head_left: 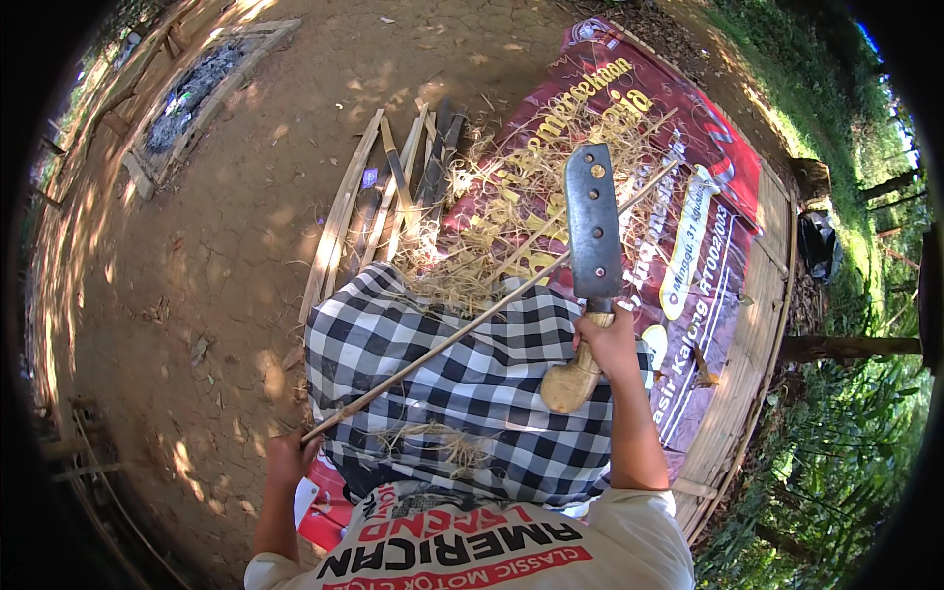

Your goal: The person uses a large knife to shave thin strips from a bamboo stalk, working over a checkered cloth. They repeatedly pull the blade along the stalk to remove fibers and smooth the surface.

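My right hand [612,341] is closed round the pale wooden handle of a cleaver [594,226], whose broad dark blade with a row of holes points away from me. In my left hand [292,454], low at the left, is the near end of a long thin bamboo stick [433,356]. The stick slants up to the right across my lap and passes by the blade, its far end beyond it. A black and white checked cloth [472,393] covers my lap, with a few shavings on it. Curled bamboo shavings [492,211] lie heaped just past my knees.
A dark red printed banner [708,285] lies over a bamboo platform [733,423] at the right. Several split bamboo strips [344,211] rest on the dirt ground [197,324] ahead to the left. A framed ash pit [197,93] is at the far left; plants [855,472] grow at the right.
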The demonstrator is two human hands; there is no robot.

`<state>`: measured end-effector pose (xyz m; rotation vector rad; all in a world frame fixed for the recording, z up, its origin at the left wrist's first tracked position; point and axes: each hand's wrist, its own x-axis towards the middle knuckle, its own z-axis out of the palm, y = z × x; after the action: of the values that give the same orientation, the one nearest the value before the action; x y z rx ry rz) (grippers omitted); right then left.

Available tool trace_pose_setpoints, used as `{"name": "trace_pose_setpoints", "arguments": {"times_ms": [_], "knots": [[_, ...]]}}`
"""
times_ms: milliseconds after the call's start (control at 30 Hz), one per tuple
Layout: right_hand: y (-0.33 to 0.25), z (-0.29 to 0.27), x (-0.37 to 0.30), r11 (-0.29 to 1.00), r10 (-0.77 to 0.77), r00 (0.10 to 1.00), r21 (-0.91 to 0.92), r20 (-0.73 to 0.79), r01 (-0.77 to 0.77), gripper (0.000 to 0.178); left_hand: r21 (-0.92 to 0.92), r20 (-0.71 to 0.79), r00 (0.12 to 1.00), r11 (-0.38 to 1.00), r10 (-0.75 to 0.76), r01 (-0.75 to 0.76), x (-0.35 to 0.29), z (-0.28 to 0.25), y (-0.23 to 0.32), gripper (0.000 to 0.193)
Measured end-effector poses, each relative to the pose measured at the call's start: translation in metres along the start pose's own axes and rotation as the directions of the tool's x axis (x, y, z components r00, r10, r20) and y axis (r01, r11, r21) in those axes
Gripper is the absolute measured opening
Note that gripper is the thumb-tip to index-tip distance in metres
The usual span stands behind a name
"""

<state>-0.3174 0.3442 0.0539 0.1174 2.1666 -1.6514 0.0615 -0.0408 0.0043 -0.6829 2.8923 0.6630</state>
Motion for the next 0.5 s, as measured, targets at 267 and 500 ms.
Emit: {"name": "trace_pose_setpoints", "arguments": {"times_ms": [267, 500], "knots": [[-0.011, -0.031, 0.017, 0.998, 0.062, 0.996, 0.007, 0.062, -0.063, 0.016, -0.027, 0.09, 0.993, 0.996, -0.079, 0.082, 0.001, -0.006, -0.001, 0.027], [-0.005, -0.021, 0.012, 0.997, 0.036, 0.999, -0.066, 0.023, -0.034, 0.014, 0.017, 0.005, 1.0, 1.0, -0.009, 0.009, -0.004, 0.005, -0.017, 0.032]]}}
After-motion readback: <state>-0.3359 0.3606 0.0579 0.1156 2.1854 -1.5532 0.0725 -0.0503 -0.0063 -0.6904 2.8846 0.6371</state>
